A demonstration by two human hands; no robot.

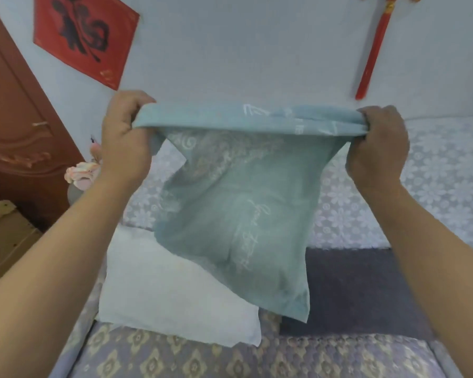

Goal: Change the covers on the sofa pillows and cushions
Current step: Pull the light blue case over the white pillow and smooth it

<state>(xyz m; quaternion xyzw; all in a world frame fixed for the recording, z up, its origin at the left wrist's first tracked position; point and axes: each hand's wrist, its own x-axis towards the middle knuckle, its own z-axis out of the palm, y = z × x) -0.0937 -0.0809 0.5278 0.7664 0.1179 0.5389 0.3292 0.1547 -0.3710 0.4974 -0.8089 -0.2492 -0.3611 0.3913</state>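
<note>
At 9 o'clock there's a carved brown door [17,126], with a red diamond paper [85,39] on the wall at 11. The left hand [126,137] curls around one end of the teal pillow cover [230,214], thin, soft fabric with pale script print. It hangs limp in mid-air, top edge stretched flat, hiding part of the plain white pillow [170,290] lying at 7 on the patterned sofa seat [202,358]. The right hand [377,148] clutches the other end. A lacy floral throw [434,186] covers the back at 3, and a red tassel [374,47] hangs at 1.
</note>
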